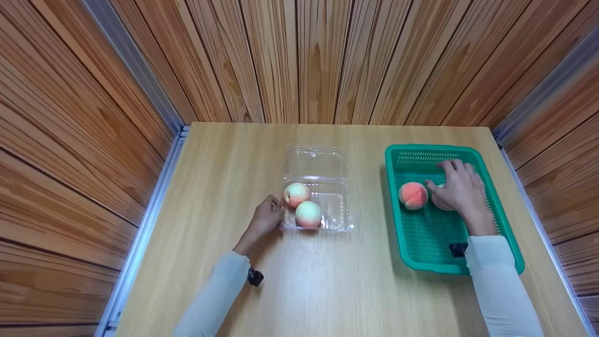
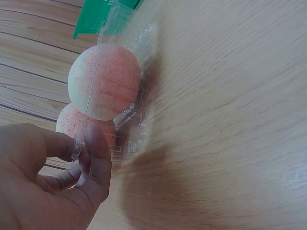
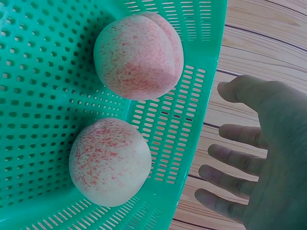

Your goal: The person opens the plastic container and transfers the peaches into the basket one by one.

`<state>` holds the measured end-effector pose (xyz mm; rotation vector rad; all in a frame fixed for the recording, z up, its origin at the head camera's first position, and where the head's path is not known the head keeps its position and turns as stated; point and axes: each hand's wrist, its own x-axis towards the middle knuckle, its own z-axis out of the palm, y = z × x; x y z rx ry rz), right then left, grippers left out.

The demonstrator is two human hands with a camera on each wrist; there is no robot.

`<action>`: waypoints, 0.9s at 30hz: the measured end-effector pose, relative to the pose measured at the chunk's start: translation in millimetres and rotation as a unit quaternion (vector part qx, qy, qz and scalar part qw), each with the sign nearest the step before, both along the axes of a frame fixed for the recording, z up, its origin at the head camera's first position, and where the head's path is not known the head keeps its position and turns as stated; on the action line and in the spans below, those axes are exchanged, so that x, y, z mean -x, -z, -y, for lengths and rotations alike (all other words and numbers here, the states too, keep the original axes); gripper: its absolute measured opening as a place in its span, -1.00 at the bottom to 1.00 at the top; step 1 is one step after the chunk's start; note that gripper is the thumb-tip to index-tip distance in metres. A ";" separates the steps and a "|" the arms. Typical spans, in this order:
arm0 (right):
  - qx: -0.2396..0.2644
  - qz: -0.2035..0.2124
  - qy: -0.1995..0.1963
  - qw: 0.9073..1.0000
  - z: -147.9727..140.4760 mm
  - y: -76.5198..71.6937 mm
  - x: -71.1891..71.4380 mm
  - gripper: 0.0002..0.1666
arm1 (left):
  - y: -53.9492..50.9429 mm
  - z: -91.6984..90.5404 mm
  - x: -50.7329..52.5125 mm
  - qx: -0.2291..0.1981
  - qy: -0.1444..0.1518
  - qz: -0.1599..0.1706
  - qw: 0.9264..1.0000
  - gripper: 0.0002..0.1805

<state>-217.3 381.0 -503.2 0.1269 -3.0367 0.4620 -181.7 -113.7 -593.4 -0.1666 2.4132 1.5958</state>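
Observation:
My left hand (image 1: 266, 216) pinches the left front corner of a clear plastic clamshell box (image 1: 335, 210), whose lid (image 1: 316, 162) lies folded back. Two pale-and-pink peaches (image 1: 308, 215) sit in the left half of the box; in the left wrist view thumb and finger grip its rim (image 2: 79, 139). Over the green basket (image 1: 400, 243), my right hand (image 1: 462, 189) has its fingers spread and loosely bent. Beneath it a peach (image 1: 440, 200) is partly hidden, and a redder peach (image 1: 413, 195) lies to its left. The right wrist view shows that hand (image 3: 278, 143) apart from both peaches (image 3: 110, 163).
The basket's raised, slotted walls (image 3: 172, 124) surround the peaches there. Both box and basket stand on a light wooden table (image 1: 327, 290). Wood-plank walls (image 1: 318, 61) rise behind and at both sides, with metal rails (image 1: 149, 210) along the table's side edges.

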 end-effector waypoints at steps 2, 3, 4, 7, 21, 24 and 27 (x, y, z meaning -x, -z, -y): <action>0.003 0.004 0.001 1.000 1.6 -1.7 -0.2 -0.29 | -0.1 -0.1 0.1 0.002 -0.001 0.002 1.000 -0.93; 0.004 0.006 0.001 1.000 2.3 -2.4 -0.2 -0.28 | -0.2 -0.1 0.2 0.002 -0.002 0.003 1.000 -0.93; 0.006 0.007 0.002 1.000 3.1 -3.1 -0.3 -0.28 | -0.5 -0.1 0.2 0.002 -0.003 0.004 1.000 -0.93; 0.005 0.004 0.002 1.000 6.2 -5.2 -0.8 -0.28 | -1.2 -0.3 0.6 0.004 -0.004 0.007 1.000 -0.92; -0.006 -0.004 -0.010 1.000 22.5 -13.2 -3.3 -0.26 | -0.6 -0.2 0.4 -0.001 -0.001 0.014 1.000 -0.91; -0.007 -0.013 -0.017 1.000 26.6 -15.2 -4.0 -0.26 | -0.1 0.7 0.3 -0.009 0.002 0.007 1.000 -0.93; -0.010 -0.021 -0.021 0.999 30.6 -17.8 -4.9 -0.26 | 0.6 1.4 0.3 -0.017 0.004 0.000 1.000 -0.94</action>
